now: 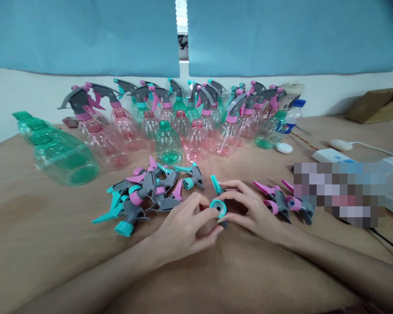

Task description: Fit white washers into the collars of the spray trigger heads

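Between my two hands is a grey spray trigger head with a teal collar (218, 208), its open collar end turned toward me. My right hand (249, 207) grips it from the right, fingers curled round the body and collar. From the left, my left hand (191, 222) reaches in with the index fingertip at the collar opening and the thumb below it. A pile of loose trigger heads (147, 187) in teal, pink and grey lies left of my hands. Beyond my right hand lie pink-collared trigger heads (299, 205) on the table.
Uncapped green bottles (168, 144) and pink bottles (196, 139) stand ahead, with several spray bottles (231, 135) behind. A capped drink bottle (294, 115), a white round object (284, 148), a white box (334, 156) with cables and a cardboard box (376, 104) are at right.
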`<state>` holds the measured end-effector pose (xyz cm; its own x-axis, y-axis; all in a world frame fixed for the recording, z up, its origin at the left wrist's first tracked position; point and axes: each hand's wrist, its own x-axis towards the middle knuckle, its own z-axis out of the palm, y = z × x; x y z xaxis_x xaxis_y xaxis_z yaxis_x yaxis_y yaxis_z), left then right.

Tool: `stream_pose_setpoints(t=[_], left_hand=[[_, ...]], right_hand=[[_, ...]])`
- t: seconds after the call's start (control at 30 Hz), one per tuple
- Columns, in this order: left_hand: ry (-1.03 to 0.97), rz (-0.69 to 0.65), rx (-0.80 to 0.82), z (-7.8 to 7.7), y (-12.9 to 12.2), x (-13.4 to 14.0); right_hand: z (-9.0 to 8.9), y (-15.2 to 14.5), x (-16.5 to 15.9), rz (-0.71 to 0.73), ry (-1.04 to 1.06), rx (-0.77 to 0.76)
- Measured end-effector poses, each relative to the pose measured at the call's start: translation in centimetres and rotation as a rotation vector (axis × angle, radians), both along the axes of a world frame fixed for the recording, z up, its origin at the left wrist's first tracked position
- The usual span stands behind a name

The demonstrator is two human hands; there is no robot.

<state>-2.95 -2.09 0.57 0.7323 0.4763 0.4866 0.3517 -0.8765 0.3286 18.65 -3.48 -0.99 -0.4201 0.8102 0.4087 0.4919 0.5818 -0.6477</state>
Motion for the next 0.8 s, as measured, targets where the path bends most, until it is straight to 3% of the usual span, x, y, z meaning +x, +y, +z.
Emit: stream_pose_setpoints(t=[0.47,0.67,0.8], left_hand=[[-0.107,0.008,-0.411,0.59,0.22,-0.11],[0.014,-0.049,-0.464,0.11,-0.07,-0.21],[0.099,-0.010,-0.413,0.04,-0.22,-0.03]], right_hand=[[-0.50,-0.20,0.22,-0.047,-0.060,0.077],[-0.36,0.17,0.33,-0.092,-0.033,0.026],[-0.43,0.40,0.36,-0.124,-0.018,0.027]])
